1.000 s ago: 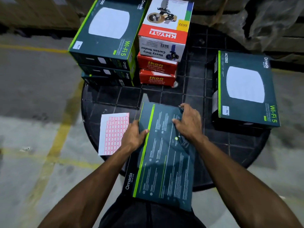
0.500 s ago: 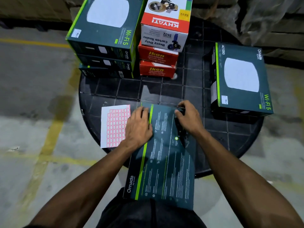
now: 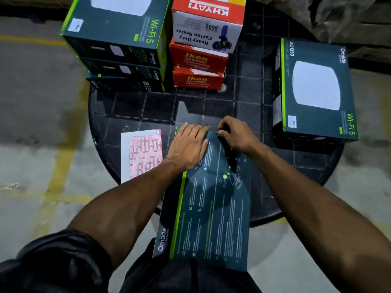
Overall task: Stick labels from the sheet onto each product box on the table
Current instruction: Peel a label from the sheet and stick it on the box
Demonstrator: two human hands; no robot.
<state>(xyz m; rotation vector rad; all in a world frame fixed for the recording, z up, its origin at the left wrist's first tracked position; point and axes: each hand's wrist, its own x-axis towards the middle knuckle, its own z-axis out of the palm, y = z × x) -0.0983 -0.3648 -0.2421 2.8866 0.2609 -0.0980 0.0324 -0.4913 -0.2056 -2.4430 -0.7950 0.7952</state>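
A dark teal Omada box [image 3: 211,208] lies back side up, from the round black table [image 3: 190,106] towards my body. My left hand [image 3: 188,144] presses flat on its far end with straight fingers. My right hand [image 3: 237,134] is curled at the box's far edge and holds a slim black pen [image 3: 229,155] that lies along the box top. The label sheet [image 3: 143,153], white with red-framed labels, lies on the table left of the box.
Three stacked Omada boxes [image 3: 118,39] stand at the back left, the top one with a white label [image 3: 75,25]. Beside them a Khyati box [image 3: 207,28] sits on two red Ikon boxes [image 3: 198,60]. A labelled Omada box [image 3: 315,87] lies at the right.
My left hand has moved from the box's left edge onto its top and now lies flat there. My right hand has stayed at the far edge with the pen.
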